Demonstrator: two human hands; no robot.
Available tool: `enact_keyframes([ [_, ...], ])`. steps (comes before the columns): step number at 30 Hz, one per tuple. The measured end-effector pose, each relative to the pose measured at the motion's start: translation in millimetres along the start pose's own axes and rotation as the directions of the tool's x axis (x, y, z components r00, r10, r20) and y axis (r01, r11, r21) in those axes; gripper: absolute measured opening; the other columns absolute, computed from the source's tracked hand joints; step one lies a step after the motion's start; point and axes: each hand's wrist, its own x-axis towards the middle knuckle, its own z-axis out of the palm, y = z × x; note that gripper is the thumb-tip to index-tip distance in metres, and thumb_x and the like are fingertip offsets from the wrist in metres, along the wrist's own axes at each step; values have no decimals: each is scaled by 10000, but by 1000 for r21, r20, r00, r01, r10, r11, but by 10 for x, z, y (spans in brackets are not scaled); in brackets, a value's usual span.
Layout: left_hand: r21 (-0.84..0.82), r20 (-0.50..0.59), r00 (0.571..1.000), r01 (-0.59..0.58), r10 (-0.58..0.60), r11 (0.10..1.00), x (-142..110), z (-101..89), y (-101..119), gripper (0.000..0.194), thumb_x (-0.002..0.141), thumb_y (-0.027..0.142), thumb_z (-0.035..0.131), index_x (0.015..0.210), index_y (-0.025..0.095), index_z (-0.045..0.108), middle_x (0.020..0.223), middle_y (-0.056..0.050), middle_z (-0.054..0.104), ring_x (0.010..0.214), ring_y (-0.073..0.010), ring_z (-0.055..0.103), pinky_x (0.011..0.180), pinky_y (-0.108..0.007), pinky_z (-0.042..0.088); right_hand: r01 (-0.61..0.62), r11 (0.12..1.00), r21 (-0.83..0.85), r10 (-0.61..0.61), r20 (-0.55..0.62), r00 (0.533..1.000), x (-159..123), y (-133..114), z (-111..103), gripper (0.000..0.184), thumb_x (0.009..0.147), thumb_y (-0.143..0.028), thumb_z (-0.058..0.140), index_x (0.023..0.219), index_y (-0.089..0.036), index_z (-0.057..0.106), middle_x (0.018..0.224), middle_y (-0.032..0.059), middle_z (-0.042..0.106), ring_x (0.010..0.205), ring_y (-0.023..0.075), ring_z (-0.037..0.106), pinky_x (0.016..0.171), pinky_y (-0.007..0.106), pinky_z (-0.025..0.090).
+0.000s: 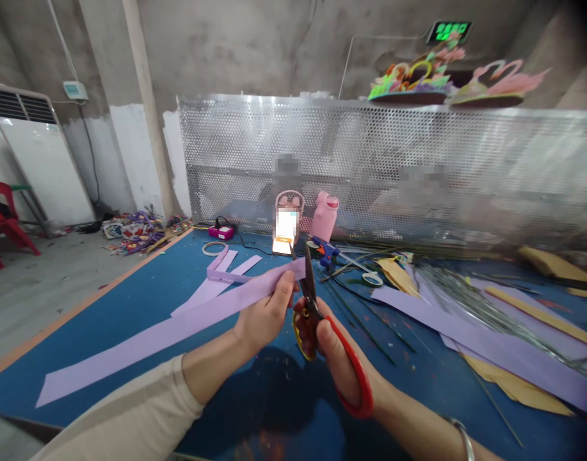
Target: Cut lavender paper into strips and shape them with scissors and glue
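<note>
A long lilac strip (178,326) slants across the left half of the table, its far end pinched in my left hand (269,310). My right hand (341,358) grips a pair of scissors (355,371) with one red and one yellow handle. The scissor blades stand apart and point away from me, with the strip's end between them. Beyond my left hand lie shorter lilac pieces (207,294) and a folded lilac strip (221,275). Some fingers of my right hand are partly hidden behind the handles.
A blue glue gun (326,251), a lit phone (285,230) and a pink bottle (324,214) stand at the back of the blue table (144,301). Lilac sheets (447,320), thin wires (480,314) and yellowish paper (518,384) cover the right side. Behind rises a perforated metal panel (235,141).
</note>
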Motion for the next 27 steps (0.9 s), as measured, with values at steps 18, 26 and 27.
enact_keyframes([
  [18, -70, 48, 994, 104, -101, 992, 3, -10, -16, 499, 912, 573, 292, 620, 210, 470, 556, 33, 458, 601, -136, 496, 643, -267, 389, -32, 992, 120, 41, -75, 996, 35, 60, 32, 388, 896, -588, 458, 1026, -222, 470, 624, -72, 314, 476, 79, 253, 391, 204, 220],
  [26, -139, 32, 992, 122, -119, 983, 6, 8, -40, 470, 899, 578, 334, 684, 215, 540, 572, 30, 482, 597, -139, 506, 622, -265, 398, -31, 995, 91, 41, -103, 994, 22, 49, 26, 392, 884, -584, 487, 995, -208, 489, 625, -72, 324, 471, 67, 243, 384, 202, 186],
  [27, -139, 32, 993, 121, -118, 983, 4, 6, -41, 473, 899, 581, 334, 684, 215, 544, 573, 29, 483, 598, -139, 506, 624, -265, 398, -34, 996, 83, 42, -105, 994, 19, 49, 26, 387, 887, -580, 485, 991, -207, 489, 625, -72, 326, 470, 66, 243, 386, 203, 184],
])
